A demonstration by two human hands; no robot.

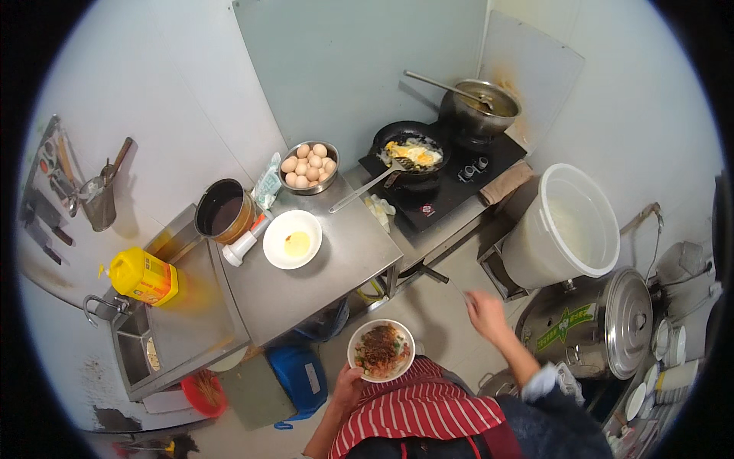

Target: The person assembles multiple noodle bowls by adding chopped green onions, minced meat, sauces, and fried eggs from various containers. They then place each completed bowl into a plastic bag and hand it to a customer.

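Bowl [381, 350] sits at six o'clock, near your chest: white, heaped with dark and red topping. Your left hand [348, 382] grips its rim. Your right hand [486, 312] pinches chopsticks [447, 281], blurred.

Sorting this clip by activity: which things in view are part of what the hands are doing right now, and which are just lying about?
In hand:
- left hand holding a white bowl of food
- right hand, raised in the air, blurred
- frying pan with eggs
- spatula resting in the pan

Lying about:
- bowl of eggs
- white bowl with yellow liquid
- yellow jug
- white bucket
- steel pot with ladle
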